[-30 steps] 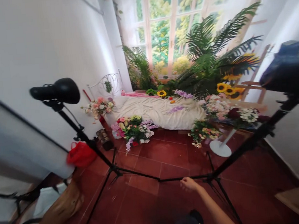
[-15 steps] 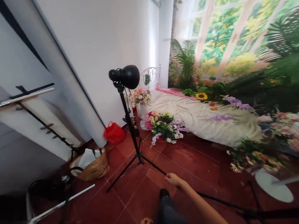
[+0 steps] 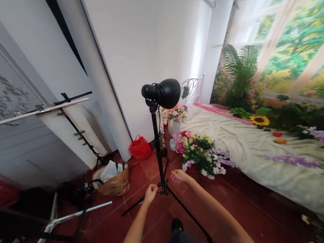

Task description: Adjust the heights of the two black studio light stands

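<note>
A black studio lamp (image 3: 165, 93) sits atop a black light stand (image 3: 157, 141), which stands upright on spread tripod legs. My left hand (image 3: 151, 193) is low on the left of the stand's pole, its fingers loosely curled and pointing at the leg joint. Across the pole, my right hand (image 3: 180, 176) has its fingers half bent and apart, with nothing in them. Both hands are close to the stand; I cannot tell whether the left fingertips touch it. One tripod leg runs toward me beneath my right forearm.
Artificial flowers (image 3: 197, 148) stand right of the stand, beside a bed with a cream cover (image 3: 257, 158). Behind the stand are a red bag (image 3: 141, 148) and a woven basket (image 3: 113, 183). A white pole frame (image 3: 81, 212) lies at left on the red tiled floor (image 3: 149, 229).
Both hands have moved forward to either side of the stand's lower pole, the left one rising from the bottom edge. My view has turned left and come nearer the lamp.
</note>
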A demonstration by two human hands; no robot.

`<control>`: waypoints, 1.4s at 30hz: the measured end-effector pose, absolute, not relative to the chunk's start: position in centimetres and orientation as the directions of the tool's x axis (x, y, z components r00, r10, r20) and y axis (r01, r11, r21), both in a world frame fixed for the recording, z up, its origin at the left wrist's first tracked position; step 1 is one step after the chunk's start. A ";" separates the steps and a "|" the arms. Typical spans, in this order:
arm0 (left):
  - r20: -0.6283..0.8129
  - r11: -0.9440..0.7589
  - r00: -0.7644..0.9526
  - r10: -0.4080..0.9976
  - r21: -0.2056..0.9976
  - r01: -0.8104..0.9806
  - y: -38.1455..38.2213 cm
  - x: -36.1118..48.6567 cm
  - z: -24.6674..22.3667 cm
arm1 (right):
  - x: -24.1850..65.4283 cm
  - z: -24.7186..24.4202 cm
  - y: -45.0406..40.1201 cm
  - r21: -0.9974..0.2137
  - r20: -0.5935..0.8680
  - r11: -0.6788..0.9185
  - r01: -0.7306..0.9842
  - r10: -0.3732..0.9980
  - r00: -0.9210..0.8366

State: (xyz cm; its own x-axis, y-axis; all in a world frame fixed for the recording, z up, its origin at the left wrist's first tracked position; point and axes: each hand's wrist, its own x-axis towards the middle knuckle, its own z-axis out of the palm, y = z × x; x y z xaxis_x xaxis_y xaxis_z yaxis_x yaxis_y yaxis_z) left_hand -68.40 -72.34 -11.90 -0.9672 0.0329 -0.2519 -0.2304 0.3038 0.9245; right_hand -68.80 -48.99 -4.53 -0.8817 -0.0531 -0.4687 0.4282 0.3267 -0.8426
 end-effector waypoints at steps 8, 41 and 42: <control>0.207 0.025 -0.978 -0.016 0.978 0.206 -61.4 -84.2 -0.9 | -82.2 -0.5 -46.8 -0.783 -0.610 0.130 0.608 0.034 -0.792; -0.015 -0.049 -0.983 -0.185 0.999 -0.006 -59.4 -87.1 -2.4 | -91.3 -1.5 -43.3 -0.920 -0.392 0.245 0.307 -0.532 -0.750; -0.027 -0.053 -0.983 -0.180 0.998 -0.018 -59.4 -87.1 -2.4 | -91.7 -1.6 -43.4 -0.920 -0.378 0.307 0.244 -0.525 -0.762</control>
State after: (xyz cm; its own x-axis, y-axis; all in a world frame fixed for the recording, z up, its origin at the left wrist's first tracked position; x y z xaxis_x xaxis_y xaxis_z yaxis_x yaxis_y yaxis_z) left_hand -87.12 -59.36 -2.44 -0.9833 -0.1800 -0.0269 -0.0177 -0.0525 0.9985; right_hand -91.67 -43.40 -1.60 -0.7624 -0.5254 -0.3777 0.2439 0.3073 -0.9198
